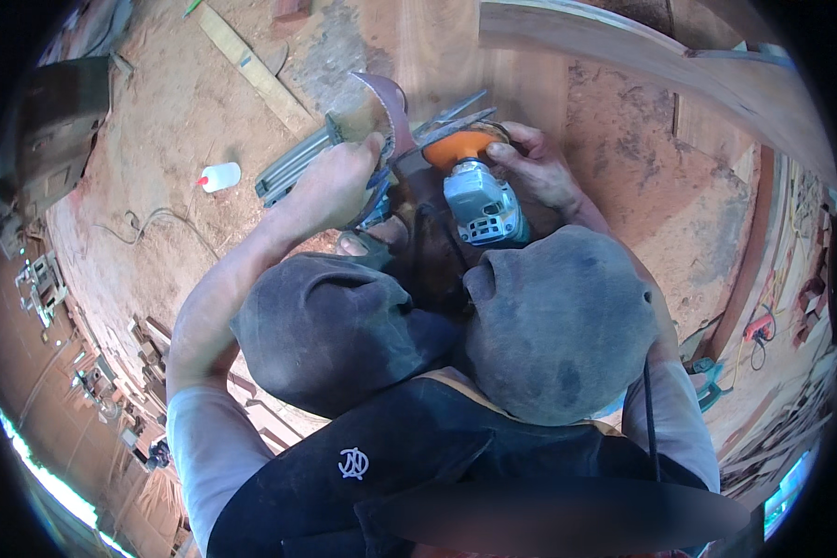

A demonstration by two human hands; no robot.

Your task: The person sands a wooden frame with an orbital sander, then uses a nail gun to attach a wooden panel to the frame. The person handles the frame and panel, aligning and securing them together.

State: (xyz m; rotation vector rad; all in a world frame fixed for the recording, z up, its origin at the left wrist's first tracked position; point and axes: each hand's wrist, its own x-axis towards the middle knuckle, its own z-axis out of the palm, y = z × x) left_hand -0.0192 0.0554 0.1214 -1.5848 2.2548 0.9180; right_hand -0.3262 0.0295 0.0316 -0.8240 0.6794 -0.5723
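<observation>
A blue-green angle sander (482, 205) lies between my knees, with its orange backing pad (459, 146) facing away from me. My right hand (541, 167) grips the pad's right edge, thumb on the near face and fingers curled behind. My left hand (335, 186) is closed at the pad's left, around the lower edge of a curled reddish-brown sheet that looks like a sanding disc (395, 107). Its fingertips are partly hidden. Thin grey-blue strips (454, 116) stick out just beyond the pad. My foot (358, 244) shows below my left hand.
A ridged grey object (296, 167) lies left of my left hand, near a white bottle with a red tip (221, 177). A cord (149, 219) and a wooden strip (251, 70) lie on the dusty floor. Large boards (614, 37) span the far side; wood scraps line both sides.
</observation>
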